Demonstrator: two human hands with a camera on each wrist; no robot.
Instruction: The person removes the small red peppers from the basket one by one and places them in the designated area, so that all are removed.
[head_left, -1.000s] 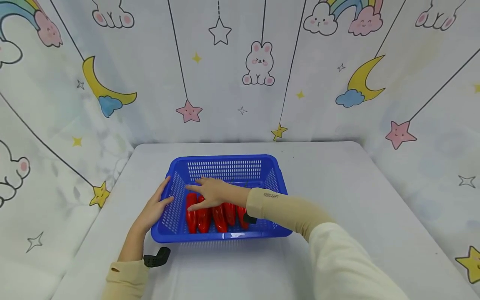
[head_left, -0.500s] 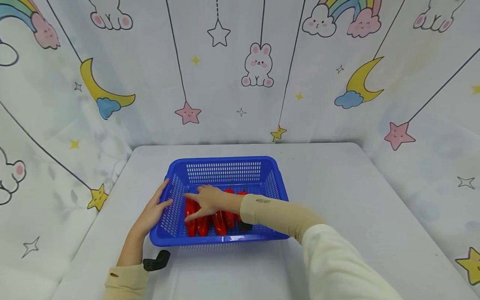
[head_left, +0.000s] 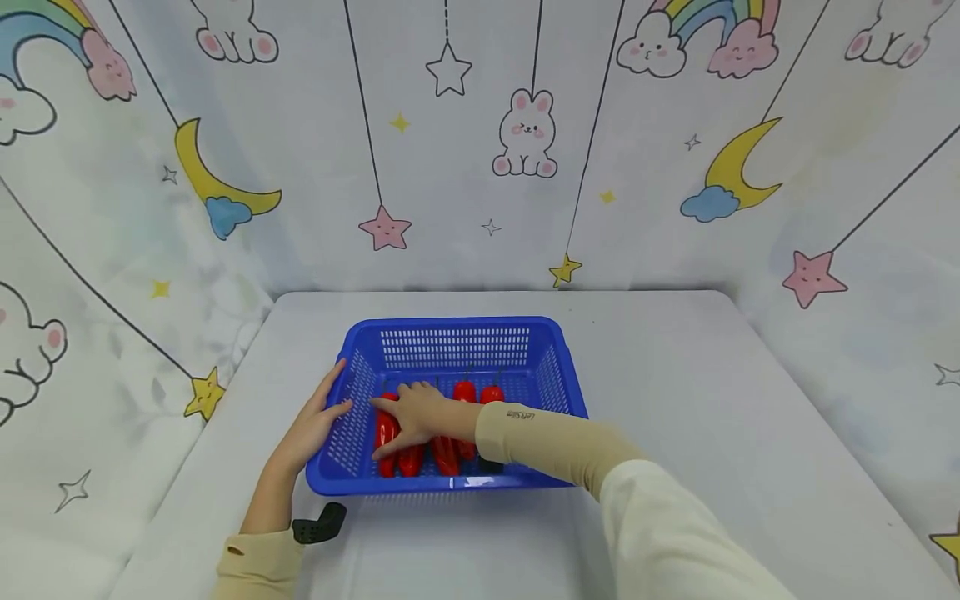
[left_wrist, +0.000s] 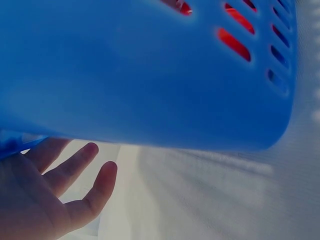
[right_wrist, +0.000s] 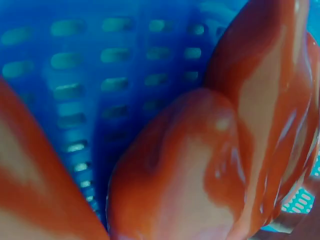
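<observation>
A blue plastic basket (head_left: 457,323) with slotted sides holds several glossy red peppers (head_left: 386,437) lying side by side, dark stems toward the far wall. My left hand (head_left: 303,433) grips its left rim, thumb over the top and fingers outside; in the left wrist view the fingers of this hand (left_wrist: 35,195) spread loosely below the blue wall. Over the left peppers lies my right hand (head_left: 420,414), fingers and thumb spread apart; its fingertips are partly hidden. Large red peppers (right_wrist: 175,175) fill the right wrist view, where no grip shows.
The basket stands on a white table (head_left: 652,375), whose surface extends to its right and in front. Behind rises a white cloth backdrop (head_left: 322,250) with printed stars, moons and rabbits. A black wrist device (head_left: 320,525) hangs beside my left forearm.
My right hand has come down and nearer over the left peppers, uncovering the stem ends of those farther right. My left hand stays on the rim. The head view has shifted slightly.
</observation>
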